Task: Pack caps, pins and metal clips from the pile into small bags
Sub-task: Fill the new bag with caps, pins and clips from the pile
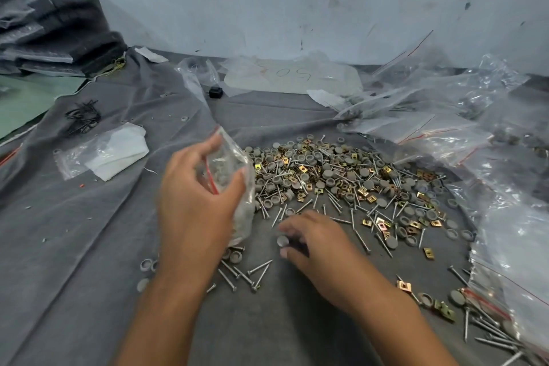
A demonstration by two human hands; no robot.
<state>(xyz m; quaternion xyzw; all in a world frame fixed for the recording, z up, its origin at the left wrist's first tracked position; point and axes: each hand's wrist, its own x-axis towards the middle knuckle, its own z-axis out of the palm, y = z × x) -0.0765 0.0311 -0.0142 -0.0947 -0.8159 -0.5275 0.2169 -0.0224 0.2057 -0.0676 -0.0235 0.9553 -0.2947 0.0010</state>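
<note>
Left hand grips a crinkly clear bag of grey caps, right hand pinches one round grey cap beside the glinting pile.

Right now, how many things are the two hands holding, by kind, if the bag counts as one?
small bag: 1, held by the left hand
grey cap: 1, pinched by the right hand
Total: 2 that show; the right palm is hidden.
</note>
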